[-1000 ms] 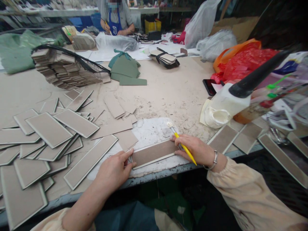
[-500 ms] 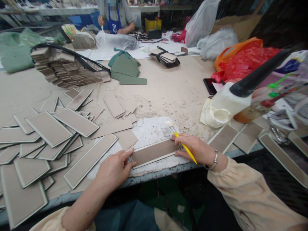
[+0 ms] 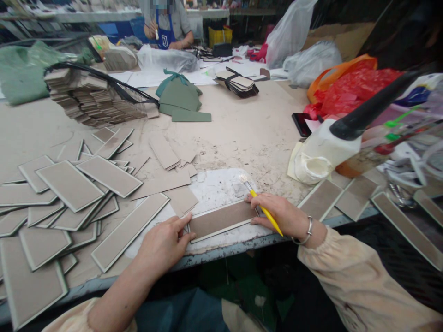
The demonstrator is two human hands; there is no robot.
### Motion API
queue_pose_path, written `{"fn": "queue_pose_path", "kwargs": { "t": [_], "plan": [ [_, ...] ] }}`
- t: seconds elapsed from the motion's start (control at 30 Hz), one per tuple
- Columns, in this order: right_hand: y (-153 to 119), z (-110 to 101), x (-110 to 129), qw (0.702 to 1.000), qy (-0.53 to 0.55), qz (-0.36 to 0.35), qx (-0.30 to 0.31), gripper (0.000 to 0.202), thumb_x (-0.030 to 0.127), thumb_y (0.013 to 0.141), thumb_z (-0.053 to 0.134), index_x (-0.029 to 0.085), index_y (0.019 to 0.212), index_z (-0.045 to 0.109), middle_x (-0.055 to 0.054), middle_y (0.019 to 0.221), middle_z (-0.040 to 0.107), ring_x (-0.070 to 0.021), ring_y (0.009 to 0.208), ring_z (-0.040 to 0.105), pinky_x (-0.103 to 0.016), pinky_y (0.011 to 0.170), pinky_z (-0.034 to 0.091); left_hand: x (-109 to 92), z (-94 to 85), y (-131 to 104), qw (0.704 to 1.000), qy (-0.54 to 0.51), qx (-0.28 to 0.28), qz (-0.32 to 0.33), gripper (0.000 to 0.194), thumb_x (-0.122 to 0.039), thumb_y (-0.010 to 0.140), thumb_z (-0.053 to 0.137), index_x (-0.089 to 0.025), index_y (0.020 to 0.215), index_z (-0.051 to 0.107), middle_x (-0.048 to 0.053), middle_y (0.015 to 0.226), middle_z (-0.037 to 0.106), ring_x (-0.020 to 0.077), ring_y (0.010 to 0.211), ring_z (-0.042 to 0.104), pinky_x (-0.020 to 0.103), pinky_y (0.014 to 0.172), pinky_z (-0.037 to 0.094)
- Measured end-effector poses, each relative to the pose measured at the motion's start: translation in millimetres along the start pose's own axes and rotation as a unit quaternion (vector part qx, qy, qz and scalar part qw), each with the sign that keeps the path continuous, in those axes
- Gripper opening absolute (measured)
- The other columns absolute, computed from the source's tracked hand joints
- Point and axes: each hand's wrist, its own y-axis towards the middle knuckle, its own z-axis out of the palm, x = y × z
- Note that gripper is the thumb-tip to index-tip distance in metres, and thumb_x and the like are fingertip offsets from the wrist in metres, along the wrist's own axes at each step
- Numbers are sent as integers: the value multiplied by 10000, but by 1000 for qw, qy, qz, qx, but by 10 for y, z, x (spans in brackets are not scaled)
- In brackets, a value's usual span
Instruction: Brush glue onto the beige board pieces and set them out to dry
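A long brown rectangular panel with a pale border lies on the whitish patch at the table's front edge. My left hand is closed at its left end, thumb and forefinger on the edge. At the other end, my right hand grips the panel's short edge between its fingers. The same hand holds a yellow-handled brush slanting across the fingers, its pale bristles pointing up and away over the white patch. Just left of my left hand lies another bordered panel.
Bordered panels pile up at left, with a strapped stack of brown pieces behind. On the right stand a white bottle with a black nozzle, a phone and a red bag. A co-worker sits across the table.
My hands, the panel and the brush have hardly moved. Across the table, the co-worker's raised hand with a brush-like tool has shifted slightly right.
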Motion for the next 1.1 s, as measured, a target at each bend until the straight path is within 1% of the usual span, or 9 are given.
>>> {"fn": "queue_pose_path", "kwargs": {
  "t": [0.33,0.57,0.67,0.8,0.93,1.1],
  "plan": [
    [-25,21,-5,1000,-3,14,-15,238,268,817,664,219,984,502,-102,1150,647,-229,1050,627,-372,888,506,-27,-43,-24,1000,4,-4,9,462,-395,887,458,-239,1313,545,40,881,666,202,781,626,283,666,410],
    [-38,45,-33,1000,1,9,-19,221,281,822,656,229,980,510,-87,1125,660,-232,1042,636,-371,886,514,-23,-33,-21,1000,6,-12,15,468,-370,871,511,-221,1313,543,54,926,670,190,759,623,276,656,410],
    [-52,65,-62,1000,-5,8,-19,211,302,834,644,230,977,507,-91,1156,650,-235,1043,636,-374,881,519,-17,-33,-28,1000,-4,-20,24,449,-369,865,531,-229,1290,559,46,907,667,187,757,620,273,654,407],
    [-61,76,-77,1000,-1,1,-27,197,310,834,638,230,968,517,-88,1148,655,-237,1031,642,-377,870,528,-27,-38,-47,999,-14,-25,32,452,-391,870,523,-219,1287,556,45,897,664,184,753,617,273,650,407],
    [-61,70,-71,999,2,-2,-32,186,299,832,636,230,966,526,-91,1157,654,-240,1032,641,-381,863,533,-65,-28,-47,999,1,-32,26,449,-421,886,487,-212,1277,556,46,879,656,190,744,616,281,636,405],
    [-49,53,-58,1000,2,8,-17,173,298,840,626,230,959,520,-92,1161,651,-234,1028,642,-374,851,533,-68,20,-25,999,7,-43,14,493,-426,876,517,-205,1316,507,51,927,652,196,784,617,291,679,429]
  ]
}}
